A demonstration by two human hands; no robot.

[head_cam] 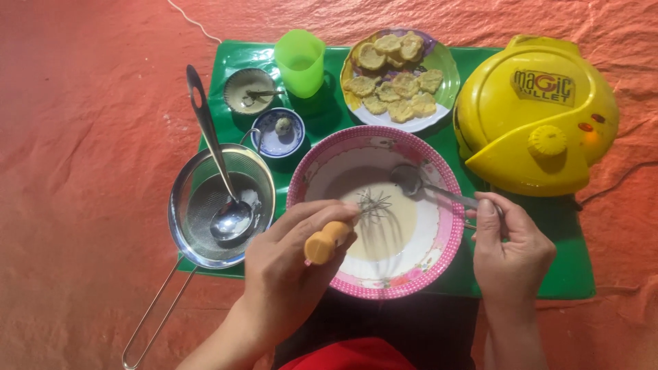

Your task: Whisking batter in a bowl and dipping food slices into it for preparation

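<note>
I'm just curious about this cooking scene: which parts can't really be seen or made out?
Head view:
- Whisk: wires blurred; handle partly covered by the left hand.
- Spoon in the pink bowl: handle end hidden under the right hand.
- Small blue dish: contents too small to identify.
- Sieve: handle end cut off by the bottom edge.

A wrinkled orange-red cloth (pixel 82 205) covers the floor across the whole view, creased most at 9 and 3 o'clock. A green mat (pixel 569 267) lies on it at the centre, reaching toward 12. A thin white cord (pixel 195 22) crosses the cloth at 11 o'clock. The light is warm and even, with soft shadows.
</note>
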